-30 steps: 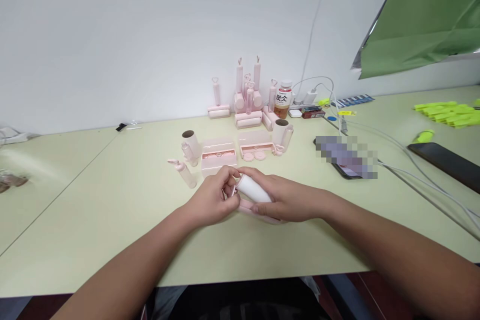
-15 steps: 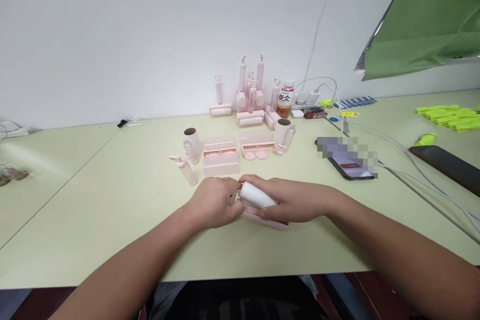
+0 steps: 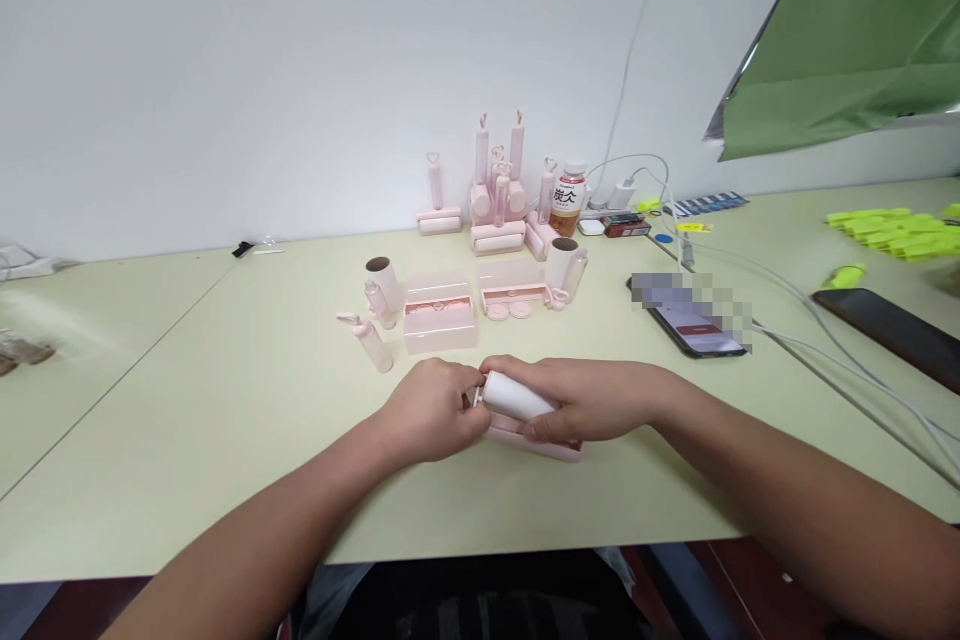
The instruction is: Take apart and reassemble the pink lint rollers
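Note:
My right hand point(image 3: 581, 400) is wrapped round a white lint-roller roll point(image 3: 516, 396) held at a slant above an open pink case point(image 3: 534, 440). At the roll's left end, my left hand point(image 3: 435, 408) is closed in a pinch on a small pink end piece point(image 3: 478, 397), mostly hidden by the fingers. Beyond my hands lie two more open pink cases point(image 3: 440, 332) point(image 3: 517, 294), with pink discs point(image 3: 508, 310) by the right one. Pink handles point(image 3: 373, 344) and two upright rolls with brown cores point(image 3: 385, 282) point(image 3: 559, 262) stand or lie beside them.
Against the wall stand several pink lint rollers point(image 3: 499, 237) with upright handles and a drink bottle point(image 3: 568, 200). On the right are a phone point(image 3: 694, 320), white cables point(image 3: 795, 285), a dark phone-like slab point(image 3: 892, 330) and a pile of neon-yellow pieces point(image 3: 896, 235).
Both hands keep their hold on the roll and end piece, with only a slight shift of the fingers. The whole view has moved a little.

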Demonstrator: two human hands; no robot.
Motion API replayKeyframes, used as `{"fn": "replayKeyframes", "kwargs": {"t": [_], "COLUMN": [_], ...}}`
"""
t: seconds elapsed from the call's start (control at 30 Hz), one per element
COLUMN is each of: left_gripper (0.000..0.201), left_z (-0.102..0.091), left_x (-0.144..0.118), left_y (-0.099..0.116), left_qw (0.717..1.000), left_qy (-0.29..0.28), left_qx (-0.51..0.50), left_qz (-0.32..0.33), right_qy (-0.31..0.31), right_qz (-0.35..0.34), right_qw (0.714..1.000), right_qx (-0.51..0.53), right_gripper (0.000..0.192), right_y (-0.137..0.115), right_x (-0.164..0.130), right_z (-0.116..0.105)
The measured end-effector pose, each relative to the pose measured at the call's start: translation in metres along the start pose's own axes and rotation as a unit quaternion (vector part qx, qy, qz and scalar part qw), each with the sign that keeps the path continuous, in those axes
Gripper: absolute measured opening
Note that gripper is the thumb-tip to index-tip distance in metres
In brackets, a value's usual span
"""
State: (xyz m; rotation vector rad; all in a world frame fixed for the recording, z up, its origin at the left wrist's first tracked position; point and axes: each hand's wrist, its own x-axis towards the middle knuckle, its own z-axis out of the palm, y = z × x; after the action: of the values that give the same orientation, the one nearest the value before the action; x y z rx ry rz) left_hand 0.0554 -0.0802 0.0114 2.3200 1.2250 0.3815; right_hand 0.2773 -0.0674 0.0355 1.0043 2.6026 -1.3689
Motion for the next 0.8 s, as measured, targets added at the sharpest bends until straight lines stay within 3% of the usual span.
{"fn": "replayKeyframes", "kwargs": {"t": [0.3, 0.43, 0.53, 0.67, 0.8], "left_gripper": [0.011, 0.013, 0.031, 0.045, 0.046], "left_z": [0.001, -0.002, -0.001, 0.005, 0.008], "left_x": [0.002, 0.005, 0.004, 0.000, -0.004], "left_y": [-0.014, -0.022, -0.022, -0.015, -0.010], "left_qw": [0.989, 0.974, 0.955, 0.970, 0.982], "left_qy": [-0.023, -0.025, -0.032, 0.029, 0.065], "left_qx": [-0.134, -0.216, -0.292, -0.241, -0.175], "left_qz": [-0.051, -0.067, -0.043, 0.022, 0.013], "right_qy": [0.019, 0.077, 0.128, 0.158, 0.155], "right_qz": [-0.001, -0.045, -0.095, -0.129, -0.154], "right_qw": [1.000, 0.995, 0.986, 0.979, 0.976], "right_qx": [-0.023, -0.034, -0.044, -0.027, -0.021], "right_gripper": [0.061, 0.068, 0.071, 0.069, 0.068], "right_y": [-0.002, 0.003, 0.006, 0.008, 0.007], "right_x": [0.001, 0.005, 0.008, 0.011, 0.012], "right_z": [0.005, 0.009, 0.010, 0.012, 0.017]}}
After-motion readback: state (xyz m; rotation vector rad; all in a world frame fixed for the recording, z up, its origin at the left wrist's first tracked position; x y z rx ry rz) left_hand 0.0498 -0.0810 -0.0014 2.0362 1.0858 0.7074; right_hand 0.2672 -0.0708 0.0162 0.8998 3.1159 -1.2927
